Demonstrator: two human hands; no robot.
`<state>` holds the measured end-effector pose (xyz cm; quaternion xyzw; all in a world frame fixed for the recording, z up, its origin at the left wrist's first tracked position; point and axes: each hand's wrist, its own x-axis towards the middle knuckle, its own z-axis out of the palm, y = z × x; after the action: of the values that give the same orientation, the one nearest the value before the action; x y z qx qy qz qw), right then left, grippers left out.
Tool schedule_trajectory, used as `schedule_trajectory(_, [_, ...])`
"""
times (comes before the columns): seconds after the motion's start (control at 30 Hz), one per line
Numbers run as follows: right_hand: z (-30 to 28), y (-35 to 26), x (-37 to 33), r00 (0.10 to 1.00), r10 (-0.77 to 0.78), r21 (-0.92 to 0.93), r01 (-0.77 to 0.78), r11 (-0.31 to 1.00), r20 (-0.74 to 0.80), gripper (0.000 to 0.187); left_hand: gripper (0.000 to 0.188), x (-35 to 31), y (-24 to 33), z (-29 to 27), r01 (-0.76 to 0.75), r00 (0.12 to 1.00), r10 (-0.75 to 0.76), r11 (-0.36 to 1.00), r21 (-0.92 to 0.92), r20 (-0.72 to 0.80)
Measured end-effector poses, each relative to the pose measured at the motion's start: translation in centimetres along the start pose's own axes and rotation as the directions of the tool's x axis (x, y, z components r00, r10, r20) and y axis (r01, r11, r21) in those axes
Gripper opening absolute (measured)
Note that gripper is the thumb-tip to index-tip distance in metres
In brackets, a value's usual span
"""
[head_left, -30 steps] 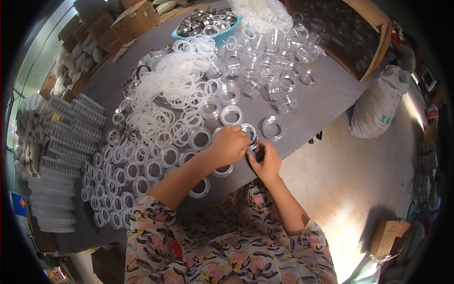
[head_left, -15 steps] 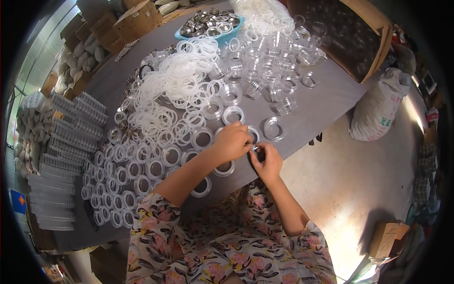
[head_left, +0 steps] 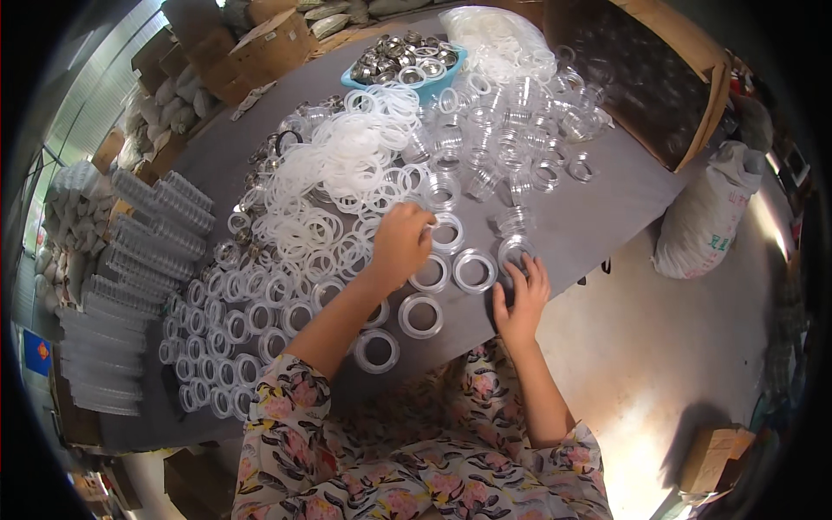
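Observation:
My left hand [head_left: 402, 245] is over the near middle of the table, fingers curled together at the left rim of a clear plastic ring [head_left: 458, 240]. Whether anything small is between the fingertips is hidden. To its right, my right hand [head_left: 523, 305] has its fingers apart, the tips at the near edge of another clear plastic ring [head_left: 515, 241]. Between the hands a clear ring [head_left: 475, 288] lies flat, and another ring [head_left: 421, 331] lies nearer to me. Beyond my left hand spreads a heap of thin white gasket rings [head_left: 334, 156].
Clear plastic jar-like cylinders [head_left: 511, 152] crowd the far side. Behind them stand a blue basin [head_left: 429, 89] of metal rings, a white plastic bag [head_left: 503, 39] and a large open carton [head_left: 716, 95]. Stacked clear rings [head_left: 108, 334] line the left edge. A white sack [head_left: 706, 212] stands on the floor, right.
My hands were together over the rings, fingers pinching something small. Now they are apart: the left has moved up and left, the right has moved right and opened. The view has shifted slightly.

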<state>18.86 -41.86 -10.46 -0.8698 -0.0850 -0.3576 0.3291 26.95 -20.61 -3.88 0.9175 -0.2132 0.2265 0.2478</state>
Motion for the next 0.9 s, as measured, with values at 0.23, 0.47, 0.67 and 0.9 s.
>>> schedule_trajectory(0.23, [0.0, 0.0, 1.6, 0.974, -0.030, 0.238, -0.026, 0.971, 0.226, 0.043, 0.024, 0.3, -3.4, -0.4, 0.004, 0.970, -0.074, 0.957, 0.288, 0.233])
schedule_trajectory(0.47, [-0.8, 2.1, 2.1, 0.984, -0.005, -0.098, 0.023, 0.995, 0.179, 0.033, 0.020, -0.4, -1.4, -1.0, -0.081, 0.997, 0.082, 0.988, 0.128, 0.001])
schedule_trajectory(0.67, [-4.8, 2.3, 1.9, 0.974, 0.048, -0.077, -0.032, 0.996, 0.221, 0.024, 0.020, -2.6, -4.1, -4.1, 0.235, 0.955, -0.277, 0.926, 0.294, 0.109])
schedule_trajectory(0.9, [-4.5, -0.8, -0.1, 0.861, -0.226, 0.109, 0.198, 0.974, 0.456, 0.027, 0.029, -4.0, -8.0, -4.5, 0.286, 0.874, -0.391, 0.894, 0.345, 0.288])
